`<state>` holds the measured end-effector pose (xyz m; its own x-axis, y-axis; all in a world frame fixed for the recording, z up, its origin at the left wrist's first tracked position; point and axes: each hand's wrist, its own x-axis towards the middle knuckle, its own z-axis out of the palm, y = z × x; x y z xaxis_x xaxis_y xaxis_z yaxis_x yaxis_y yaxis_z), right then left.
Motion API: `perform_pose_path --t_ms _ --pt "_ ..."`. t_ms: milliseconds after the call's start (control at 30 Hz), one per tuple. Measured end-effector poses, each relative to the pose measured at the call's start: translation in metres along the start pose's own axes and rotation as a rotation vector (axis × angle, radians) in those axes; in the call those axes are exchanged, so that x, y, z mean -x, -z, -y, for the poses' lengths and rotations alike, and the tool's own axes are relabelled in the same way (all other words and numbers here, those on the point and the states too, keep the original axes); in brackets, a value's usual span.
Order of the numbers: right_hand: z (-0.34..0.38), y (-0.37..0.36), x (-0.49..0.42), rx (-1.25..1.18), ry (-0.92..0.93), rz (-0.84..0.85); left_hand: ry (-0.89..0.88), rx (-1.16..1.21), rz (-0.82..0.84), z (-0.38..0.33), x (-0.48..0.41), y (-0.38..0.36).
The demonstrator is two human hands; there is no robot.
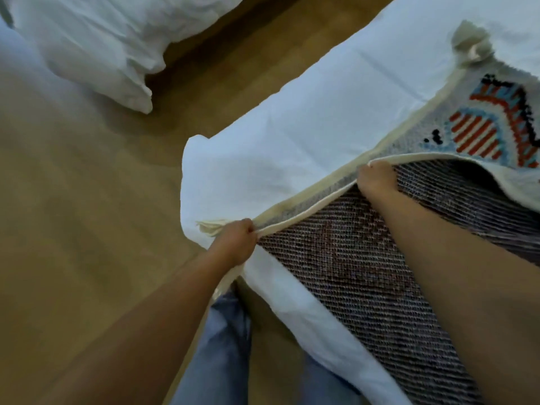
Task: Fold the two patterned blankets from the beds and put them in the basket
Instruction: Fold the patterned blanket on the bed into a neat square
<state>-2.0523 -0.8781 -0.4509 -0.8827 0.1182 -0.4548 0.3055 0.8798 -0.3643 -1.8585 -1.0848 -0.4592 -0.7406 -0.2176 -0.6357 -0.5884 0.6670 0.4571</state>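
Observation:
A patterned blanket point(350, 258) lies on the white bed point(306, 112) at the right, folded over so that its dark woven underside faces up. Its red, blue and black pattern shows at the far right, and cream tassels stick out at its corners. My left hand point(235, 244) grips the cream edge at the near corner of the bed. My right hand point(377, 178) grips the same folded edge further along. Only this one blanket is in view, and no basket.
A second bed with white bedding point(87, 48) stands at the upper left across a strip of wooden floor point(87, 214). My legs in blue jeans point(222, 346) stand beside the bed's near corner.

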Motion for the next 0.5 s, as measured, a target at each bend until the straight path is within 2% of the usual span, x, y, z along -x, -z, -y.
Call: perform_pose_path --t_ms 133,333,500 --pt "0.027 -0.013 0.005 -0.064 -0.136 -0.077 -0.088 -0.053 0.047 0.019 -0.019 0.024" --pt "0.04 -0.018 0.004 -0.105 -0.18 -0.113 -0.267 -0.375 0.126 0.029 -0.04 0.039" --pt "0.033 -0.022 0.009 -0.201 -0.213 0.015 -0.28 -0.375 0.142 0.019 -0.049 0.04"
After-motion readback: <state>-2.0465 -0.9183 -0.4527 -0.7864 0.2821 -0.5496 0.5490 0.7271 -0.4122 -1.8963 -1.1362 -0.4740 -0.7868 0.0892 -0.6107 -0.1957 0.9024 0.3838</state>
